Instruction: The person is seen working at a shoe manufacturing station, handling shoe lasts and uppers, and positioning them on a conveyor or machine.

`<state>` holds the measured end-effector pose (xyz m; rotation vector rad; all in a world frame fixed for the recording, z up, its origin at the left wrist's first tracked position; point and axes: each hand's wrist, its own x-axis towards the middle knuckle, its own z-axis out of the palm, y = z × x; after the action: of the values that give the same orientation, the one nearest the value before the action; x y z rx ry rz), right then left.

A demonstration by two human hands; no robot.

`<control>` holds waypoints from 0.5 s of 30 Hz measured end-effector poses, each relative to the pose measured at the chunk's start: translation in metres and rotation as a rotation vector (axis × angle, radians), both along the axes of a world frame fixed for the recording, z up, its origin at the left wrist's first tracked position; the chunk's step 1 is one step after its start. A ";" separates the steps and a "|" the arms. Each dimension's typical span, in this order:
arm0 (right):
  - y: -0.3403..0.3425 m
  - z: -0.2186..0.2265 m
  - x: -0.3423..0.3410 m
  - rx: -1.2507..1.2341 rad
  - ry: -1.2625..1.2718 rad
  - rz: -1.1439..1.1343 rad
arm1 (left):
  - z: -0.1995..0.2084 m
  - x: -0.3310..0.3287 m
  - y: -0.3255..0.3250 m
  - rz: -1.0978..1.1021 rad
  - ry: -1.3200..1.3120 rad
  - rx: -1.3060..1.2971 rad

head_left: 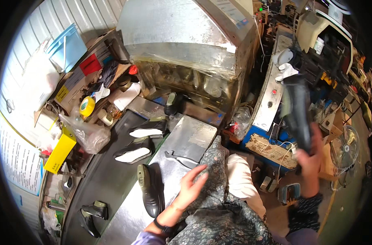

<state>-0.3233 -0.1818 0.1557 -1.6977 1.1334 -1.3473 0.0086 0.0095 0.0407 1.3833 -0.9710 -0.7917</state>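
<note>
Holding a dark shoe (298,118) raised on the person's right side, the right hand (310,159) wraps its fingers around the lower end; motion blur hides the finer detail of both. The shoe stands nearly upright in the air, in front of a machine bench (271,96) with a blue base. The left hand (192,185) is released, its fingers spread and grasping nothing, above the edge of the metal plate (196,130) and near the pliers (184,158) lying on it. Beside the left forearm, a black shoe (152,196) rests on the plate with a greenish form in its opening. On the dark belt (116,179) beyond, two side-lying shoes (133,151) turn white undersides toward the viewer; a small pair (97,209) lies nearer the lower left, and another shoe (172,104) stands at the far end, before a hooded metal machine (177,24).

Progress appears partial: one shoe is off the surface and in hand, while the others lie unheld, several with forms apparently inside and the two white undersides without visible outsoles. Whether the raised shoe is finished cannot be told.
</note>
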 end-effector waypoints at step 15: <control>0.081 -0.118 0.098 1.032 -0.018 1.159 | 0.017 0.024 0.037 -0.682 -0.388 0.203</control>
<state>-0.2253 -0.1005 0.0378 -1.1292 0.4427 0.0131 0.0325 0.0465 0.0574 1.4142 -1.7565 -1.1682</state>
